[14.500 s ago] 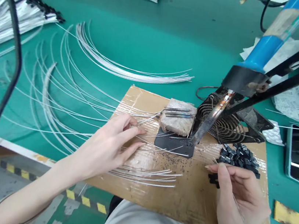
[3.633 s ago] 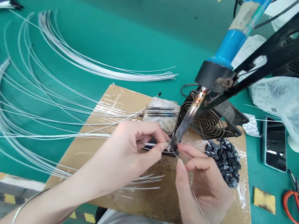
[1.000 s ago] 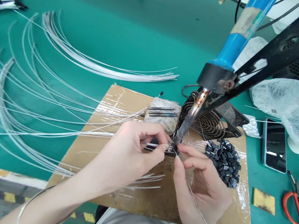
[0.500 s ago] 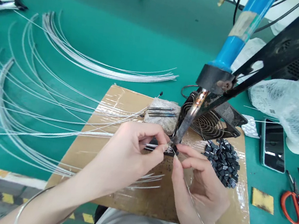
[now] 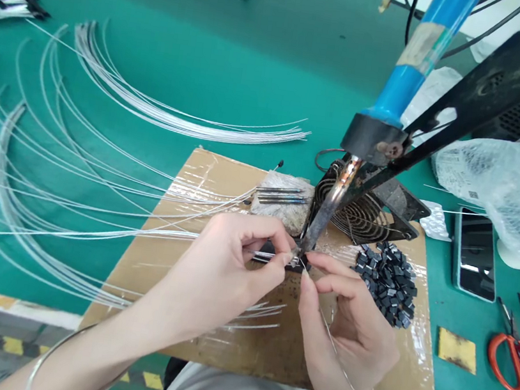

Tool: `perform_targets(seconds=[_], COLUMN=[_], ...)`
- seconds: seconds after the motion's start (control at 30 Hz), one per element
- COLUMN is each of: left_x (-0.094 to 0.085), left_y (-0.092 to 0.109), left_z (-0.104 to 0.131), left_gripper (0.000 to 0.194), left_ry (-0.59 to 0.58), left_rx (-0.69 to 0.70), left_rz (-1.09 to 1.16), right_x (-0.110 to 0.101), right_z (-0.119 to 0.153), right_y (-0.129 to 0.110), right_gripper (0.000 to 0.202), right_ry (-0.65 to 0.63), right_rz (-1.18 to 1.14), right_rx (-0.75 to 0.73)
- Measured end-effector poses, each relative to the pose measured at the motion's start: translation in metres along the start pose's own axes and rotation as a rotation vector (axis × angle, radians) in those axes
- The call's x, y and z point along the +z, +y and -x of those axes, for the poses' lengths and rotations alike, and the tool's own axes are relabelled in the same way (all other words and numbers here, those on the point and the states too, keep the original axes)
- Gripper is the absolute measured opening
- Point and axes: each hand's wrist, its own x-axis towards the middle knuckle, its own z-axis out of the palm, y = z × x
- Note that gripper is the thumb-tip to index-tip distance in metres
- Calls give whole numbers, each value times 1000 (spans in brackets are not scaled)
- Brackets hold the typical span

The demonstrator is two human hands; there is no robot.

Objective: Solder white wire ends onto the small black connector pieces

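Observation:
A blue-handled soldering iron point(image 5: 406, 70) hangs tip-down, its metal shaft point(image 5: 330, 208) ending between my fingertips. My left hand point(image 5: 225, 267) is closed in a pinch just left of the tip, on what looks like a white wire point(image 5: 170, 232) running in from the left. The fingers hide the wire's end. My right hand point(image 5: 350, 327) pinches a thin strand of solder wire point(image 5: 334, 347) between thumb and forefinger, its end close to the tip. The strand trails down across the palm. Below the tip is a small dark holder point(image 5: 265, 252), partly hidden by my left hand.
A brown board point(image 5: 142, 278) lies under my hands. Behind them sit a wrapped block point(image 5: 282, 208) with dark-ended wires and a fan point(image 5: 365, 203). Small black pieces point(image 5: 387, 284) are piled at right, near a phone point(image 5: 477, 251), yellow sponge point(image 5: 456, 349) and orange-handled scissors point(image 5: 510, 359).
Both hands hold nearly the same place at the iron's tip. The view has shifted very slightly; nothing else visibly differs.

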Motion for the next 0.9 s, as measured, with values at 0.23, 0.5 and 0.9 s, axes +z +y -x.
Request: perform_targets(seconds=[0.23,0.5,0.9], left_x=[0,1,0], left_y=[0,-1,3], left_z=[2,2,2], left_gripper=[17,17,18], left_ry=[-11,-6,-33], left_rx=[-17,-19,-22], left_rz=[-1,-37,-4], right_x=[1,0,1], right_z=[-1,-1,-1], right_y=[0,0,-1], right_gripper=[16,16,16], right_ry=[4,-5,11], right_rz=[3,11,0], right_rx=[-9,-6,-8])
